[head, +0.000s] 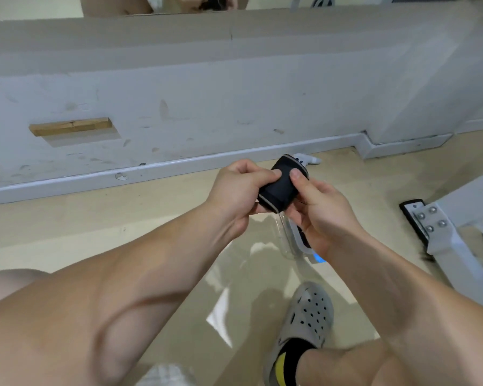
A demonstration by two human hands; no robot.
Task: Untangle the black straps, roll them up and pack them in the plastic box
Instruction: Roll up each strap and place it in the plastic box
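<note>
At centre-left of the frame, the left hand (239,190) pinches one end of the rolled black strap (283,188). Its thumb lies on the outer wrap and its grip is clamped tight, likely so the coil cannot spring loose. At centre-right, the right hand (322,215) clamps the other side, thumb pressing on top. Just beneath, partly hidden, the clear plastic box (286,238) sits on the floor (151,213), probably ready for the roll.
</note>
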